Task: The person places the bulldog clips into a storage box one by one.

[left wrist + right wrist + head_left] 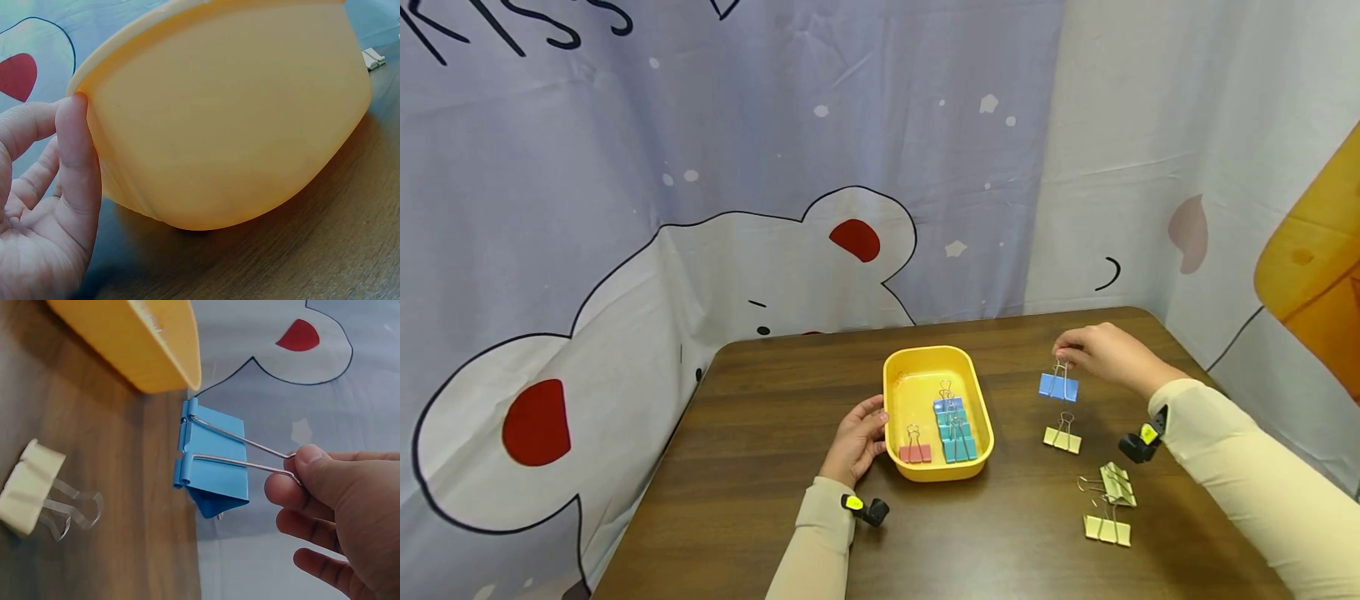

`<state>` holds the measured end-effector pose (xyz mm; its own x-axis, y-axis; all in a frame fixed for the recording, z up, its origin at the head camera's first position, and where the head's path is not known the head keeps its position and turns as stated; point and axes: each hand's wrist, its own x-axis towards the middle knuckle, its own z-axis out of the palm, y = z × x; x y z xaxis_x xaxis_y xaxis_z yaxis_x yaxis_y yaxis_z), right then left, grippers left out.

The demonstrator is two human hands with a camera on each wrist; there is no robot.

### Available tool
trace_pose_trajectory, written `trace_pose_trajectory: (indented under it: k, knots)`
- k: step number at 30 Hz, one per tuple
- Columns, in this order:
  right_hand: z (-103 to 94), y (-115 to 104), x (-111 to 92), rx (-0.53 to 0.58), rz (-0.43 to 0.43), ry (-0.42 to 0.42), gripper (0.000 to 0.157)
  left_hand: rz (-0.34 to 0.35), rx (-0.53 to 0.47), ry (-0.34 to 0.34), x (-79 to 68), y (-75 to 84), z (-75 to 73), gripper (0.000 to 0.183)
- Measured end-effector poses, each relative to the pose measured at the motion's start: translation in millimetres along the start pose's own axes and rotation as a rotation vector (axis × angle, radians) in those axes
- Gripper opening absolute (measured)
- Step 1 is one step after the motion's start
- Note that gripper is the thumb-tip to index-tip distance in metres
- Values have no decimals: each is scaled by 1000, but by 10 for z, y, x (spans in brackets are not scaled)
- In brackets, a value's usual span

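Note:
My right hand (1105,354) pinches a blue binder clip (219,447) by its wire handle, between thumb and forefinger, with the clip's body hanging above the table. At the left side of a yellow plastic tray (928,473), my left hand (856,440) grips the rim, as the left wrist view shows at close range. Inside the tray lie a pink binder clip (915,454), another blue clip (948,405) and teal clips (960,450) in a column. Nearest below the held clip, a pale yellow binder clip (1062,440) rests on the wood.
Two more pale yellow clips, one on its side (1118,485) and one nearer the front (1107,531), lie on the right of the brown wooden table (760,417). A printed curtain (737,267) hangs behind the table's back edge.

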<state>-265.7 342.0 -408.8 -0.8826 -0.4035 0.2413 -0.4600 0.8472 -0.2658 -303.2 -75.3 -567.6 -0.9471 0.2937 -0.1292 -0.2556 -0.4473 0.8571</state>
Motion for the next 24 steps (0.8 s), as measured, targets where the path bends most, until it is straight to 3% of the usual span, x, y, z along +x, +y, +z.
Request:
trace_pose_trajectory:
  k: [13,24]
  knots:
    - [109,-357,788,17,-26,-27,10,5,-14,-1,-13,-11,-17,39]
    - [351,-625,1165,4,66,-45,11,13,9,-19,-1,-10,-31,45]
